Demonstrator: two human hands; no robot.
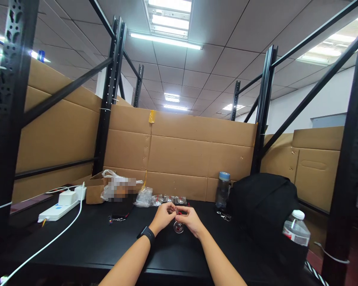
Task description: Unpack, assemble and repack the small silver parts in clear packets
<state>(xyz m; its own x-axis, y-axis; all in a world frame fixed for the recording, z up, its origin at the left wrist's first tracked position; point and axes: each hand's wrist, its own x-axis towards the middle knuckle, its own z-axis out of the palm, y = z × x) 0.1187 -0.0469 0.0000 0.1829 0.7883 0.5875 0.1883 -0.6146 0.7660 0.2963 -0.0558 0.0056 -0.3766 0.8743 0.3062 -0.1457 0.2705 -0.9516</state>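
Note:
My left hand [163, 219], with a dark watch on its wrist, and my right hand [192, 221] meet over the middle of the black table. Both are closed in a pinch, fingertips nearly touching, around the upper end of a small item. Below the fingers shows its clear, round pendant [178, 227] with some red in it. The pinched part is mostly covered by the fingers, and its exact kind cannot be made out. Just behind the hands, several small clear-wrapped pieces [169, 199] lie in a row beside a clear plastic bag [144, 197].
At left are a white power strip [58, 210] with a trailing cable, a small cardboard box [94, 192] and a plastic bag [109, 190]. A bottle [223, 190], metal clasps [224, 216] and a black backpack [262, 202] stand right. Cardboard walls [181, 149] enclose the table.

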